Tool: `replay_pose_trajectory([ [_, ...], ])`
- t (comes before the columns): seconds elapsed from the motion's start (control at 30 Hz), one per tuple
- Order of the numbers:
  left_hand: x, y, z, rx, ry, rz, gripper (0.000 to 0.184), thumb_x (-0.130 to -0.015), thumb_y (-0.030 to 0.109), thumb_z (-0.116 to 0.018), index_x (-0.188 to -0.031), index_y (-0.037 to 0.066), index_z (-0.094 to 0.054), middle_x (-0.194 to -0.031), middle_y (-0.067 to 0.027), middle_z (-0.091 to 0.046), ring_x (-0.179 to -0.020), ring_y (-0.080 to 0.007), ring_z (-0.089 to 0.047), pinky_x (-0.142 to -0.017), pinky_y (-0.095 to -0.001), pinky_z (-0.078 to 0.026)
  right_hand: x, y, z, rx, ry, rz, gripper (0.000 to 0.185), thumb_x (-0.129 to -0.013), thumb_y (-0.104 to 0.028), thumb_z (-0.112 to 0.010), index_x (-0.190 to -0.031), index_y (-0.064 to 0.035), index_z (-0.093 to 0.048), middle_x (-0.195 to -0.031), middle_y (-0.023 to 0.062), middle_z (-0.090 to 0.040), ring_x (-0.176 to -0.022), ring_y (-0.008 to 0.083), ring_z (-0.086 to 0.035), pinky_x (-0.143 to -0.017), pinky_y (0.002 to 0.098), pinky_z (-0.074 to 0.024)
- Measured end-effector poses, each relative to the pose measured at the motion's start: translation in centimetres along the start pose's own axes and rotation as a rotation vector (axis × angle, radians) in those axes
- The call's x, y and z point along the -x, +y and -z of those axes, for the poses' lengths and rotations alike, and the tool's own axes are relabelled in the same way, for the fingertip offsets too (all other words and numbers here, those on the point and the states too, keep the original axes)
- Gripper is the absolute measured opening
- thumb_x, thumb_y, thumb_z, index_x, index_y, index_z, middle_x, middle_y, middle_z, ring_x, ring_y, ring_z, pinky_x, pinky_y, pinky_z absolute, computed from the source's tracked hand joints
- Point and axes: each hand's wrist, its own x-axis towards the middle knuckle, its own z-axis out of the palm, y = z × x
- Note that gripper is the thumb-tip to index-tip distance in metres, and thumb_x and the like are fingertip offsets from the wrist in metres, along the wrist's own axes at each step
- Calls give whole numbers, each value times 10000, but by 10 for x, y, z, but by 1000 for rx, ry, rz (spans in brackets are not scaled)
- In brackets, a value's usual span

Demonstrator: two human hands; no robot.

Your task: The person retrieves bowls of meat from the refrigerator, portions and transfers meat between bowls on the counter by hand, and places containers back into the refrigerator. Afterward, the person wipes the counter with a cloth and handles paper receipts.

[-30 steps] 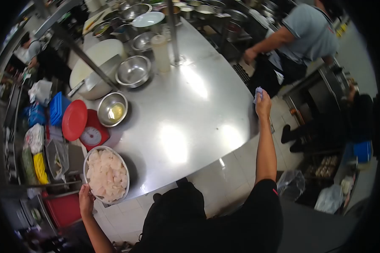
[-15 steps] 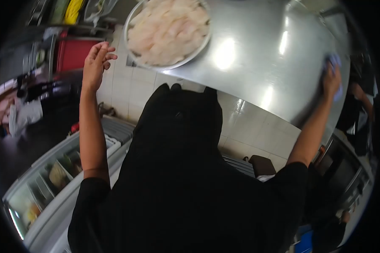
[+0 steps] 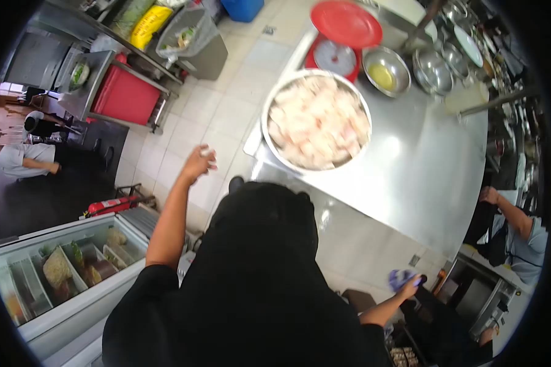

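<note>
My left hand [image 3: 199, 164] hangs over the tiled floor, holding nothing, with its fingers loosely bent and apart. Down at the lower right, beyond the table's edge, my right hand [image 3: 409, 287] is closed on a purple cloth [image 3: 398, 278]. A large round bowl [image 3: 266, 125] piled with pale, pinkish-white pieces of raw meat or fish [image 3: 318, 122] stands at the near left corner of the steel table [image 3: 404, 177]. My left hand is to the left of this bowl, apart from it.
Behind the bowl are a red scale [image 3: 337, 58], a red tray [image 3: 347, 23] and a metal bowl with yellow liquid [image 3: 382, 76]. A glass-topped freezer [image 3: 67, 269] is at lower left, a lined bin [image 3: 205, 55] at upper left. People stand at far left and right.
My view has turned and shifted, showing more of the table's far end. My right hand has left the tabletop with the cloth and dropped low beside me. My left hand remains empty.
</note>
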Motion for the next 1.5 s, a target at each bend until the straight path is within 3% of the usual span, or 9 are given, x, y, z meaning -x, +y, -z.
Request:
replay_pose_trajectory([
  [0.07,-26,-12,5,10,-50,26,738,-879,274,-610,-1424,53,-164,-950,-135,-627,-713,-203,-656,-519,-296,-458,94,-8,-10,-304,-427,-173,423,-808,-381,-706,-730,21,-598,-648,74,-607,-607,157,-579,-538,326,-483],
  [0.17,-52,-17,24,-36,-143,4,848,-872,285,-616,-1453,48,-45,-981,-166,-628,-726,-211,-660,-552,-320,-504,184,24,-97,-262,-379,-130,221,-762,-158,-743,-753,-17,-574,-701,72,-619,-584,146,-568,-521,337,-496],
  [0.43,-111,-52,145,-269,-397,-180,572,-907,246,-531,-1379,-3,-325,-993,-156,-617,-783,-183,-611,-603,-308,-525,485,-193,-228,135,-975,925,410,-802,-346,-608,-932,42,-637,-852,263,-639,-810,425,-626,-730,472,-498],
  [0.63,-132,-68,229,4,-278,-185,469,-885,63,-466,-1346,25,-387,-1036,-140,-606,-823,-190,-606,-617,-305,-509,661,-389,-304,426,-1121,1287,432,-858,-417,-561,-1040,-34,-640,-965,259,-623,-930,402,-597,-816,465,-460],
  [0.8,-150,-32,276,179,-162,-319,425,-917,64,-479,-1337,93,-420,-977,-69,-588,-832,-144,-575,-570,-257,-455,743,-536,-324,-230,-1222,1508,244,-788,-216,-627,-978,-62,-638,-919,196,-569,-906,362,-532,-797,436,-442],
  [0.93,-178,14,310,133,-27,-494,411,-920,111,-513,-1313,29,-423,-994,-95,-604,-846,-135,-596,-630,-260,-510,776,-674,-229,-582,-1158,1430,186,-782,-206,-671,-919,-81,-658,-851,166,-579,-841,354,-571,-729,422,-475],
  [1.03,-219,38,326,187,-44,-503,410,-919,146,-534,-1284,-12,-434,-991,-94,-604,-839,-132,-598,-617,-264,-511,789,-718,-296,108,-1181,1527,247,-807,-313,-654,-868,-73,-646,-838,178,-606,-827,375,-592,-696,451,-475],
  [1.43,-393,216,342,-42,-205,-641,397,-907,136,-550,-1258,-16,-447,-1017,-95,-607,-861,-142,-605,-629,-262,-508,752,-903,-377,-406,-1620,1019,521,-728,-471,-716,-889,18,-639,-827,222,-654,-766,351,-646,-668,420,-489],
  [1.5,-403,264,330,31,-179,-646,396,-908,144,-562,-1256,-14,-457,-1034,-96,-610,-881,-132,-595,-644,-252,-498,743,-916,-410,245,-1260,1180,509,-813,-497,-617,-830,11,-658,-840,223,-656,-762,373,-644,-663,444,-491],
])
